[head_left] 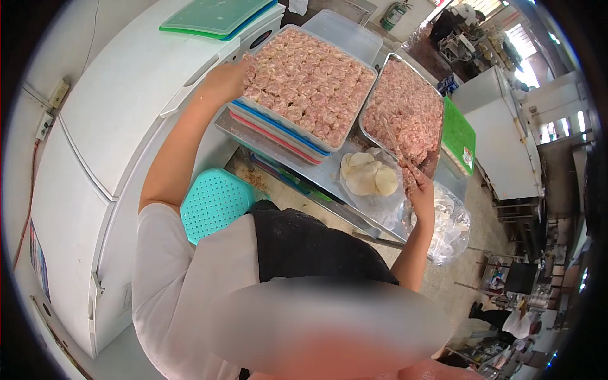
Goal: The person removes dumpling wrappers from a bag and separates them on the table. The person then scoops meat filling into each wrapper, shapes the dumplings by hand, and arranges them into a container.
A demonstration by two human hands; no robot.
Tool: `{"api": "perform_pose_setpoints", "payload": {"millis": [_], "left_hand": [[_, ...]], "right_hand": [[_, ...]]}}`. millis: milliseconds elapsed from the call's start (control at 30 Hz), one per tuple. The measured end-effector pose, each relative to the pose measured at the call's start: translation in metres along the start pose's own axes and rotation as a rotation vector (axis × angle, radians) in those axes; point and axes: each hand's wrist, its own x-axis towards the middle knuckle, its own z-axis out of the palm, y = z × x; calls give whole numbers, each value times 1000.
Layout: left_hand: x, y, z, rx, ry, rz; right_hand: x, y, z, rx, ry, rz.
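My left hand (227,82) is at the left edge of a clear plastic tray (303,140). Its fingers are curled at the outermost dumplings, and what they hold, if anything, is hidden. Rows of open-topped meat dumplings (307,82) fill this tray. My right hand (419,189) is closed around a thin, meat-smeared tool (400,152), whose exact kind I cannot make out. The tool reaches over the near side of a metal tray (362,123) heaped with ground meat (405,107). Round pale dough wrappers (367,175) lie on plastic just left of my right hand.
Stacked trays with blue and red rims (278,134) support the dumpling tray. A green lid (458,136) lies beyond the meat. A plastic bag (446,228) hangs by the table's right end. A turquoise stool (215,201) and white freezer (120,95) stand left. Other people are farther off.
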Motion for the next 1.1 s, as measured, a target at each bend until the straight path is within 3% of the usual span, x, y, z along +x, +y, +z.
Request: {"api": "perform_pose_setpoints", "payload": {"millis": [133,200,233,300,433,533,600,633,700,767,800,833,867,967,1033,1100], "left_hand": [[7,-13,-2,-115,-54,26],[4,-22,-1,-178,159,81],[-2,-11,-14,-175,161,73],[-16,9,-38,-305,50,-61],[-10,-4,-3,-197,61,-73],[-13,-4,-1,-306,70,-218],[-15,-1,15,-37,410,-107],[-19,26,3,-34,416,-116],[-38,120,-32,-709,134,-187],[-42,191,-21,-1295,-72,125],[-34,221,-7,-1237,-170,271],[-30,252,7,-1386,-309,362],[-28,275,18,-1531,-452,456],[-22,290,34,-1397,-309,478],[-26,261,10,-1273,-205,427],[-26,212,-11,-1190,-19,327]], "right_hand": [[6,16,-11,13,7,-67],[9,21,-19,-3,6,-55],[12,22,-24,-22,10,-43],[20,29,-35,-44,-15,-83],[33,32,-57,-156,-81,-246],[42,36,-81,-216,-136,-228],[46,37,-96,-263,-151,-228],[48,35,-103,-313,-156,-220],[46,17,-109,-373,-164,-256],[46,12,-96,-429,-180,-285],[47,15,-84,-338,-180,-439],[51,18,-76,-241,-177,-590],[59,21,-71,-234,-183,-594],[76,23,-67,-467,-167,-543],[86,26,-84,-810,-97,-505],[91,37,-85,-861,-124,-458]]}}
